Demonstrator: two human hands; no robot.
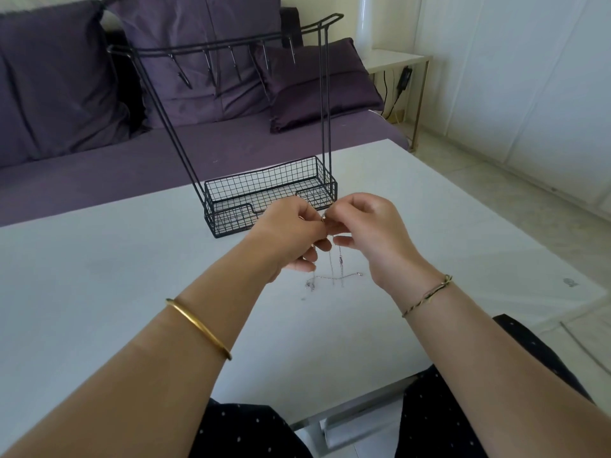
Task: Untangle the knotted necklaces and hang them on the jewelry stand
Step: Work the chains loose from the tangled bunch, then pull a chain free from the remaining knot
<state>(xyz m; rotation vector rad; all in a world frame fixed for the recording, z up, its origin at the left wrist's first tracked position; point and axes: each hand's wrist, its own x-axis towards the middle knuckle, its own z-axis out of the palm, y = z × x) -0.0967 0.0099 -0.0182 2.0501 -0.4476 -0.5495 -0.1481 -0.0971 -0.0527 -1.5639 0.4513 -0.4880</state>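
L hand (294, 233) + R hand (370, 233) are up just above the counter (99, 276), centre, near side of the jewelry stand (264, 180), hands almost touching. Both sets of fingers (302, 266) are curled; thumb + index on each side pinch the top of the tangled necklaces (334, 276) at a small ring btwn the hands. Thin silver chains hang from the pinch, lower ends lying in a loose tangle on the counter btwn the wrists. The stand is black wire, w/ mesh basket base on the counter and hook bar up top. Gold bangle (198, 328) on L forearm, thin bracelet (426, 295) on R wrist. Purple sofa (99, 166) w/ cushions (198, 44) on the far side.
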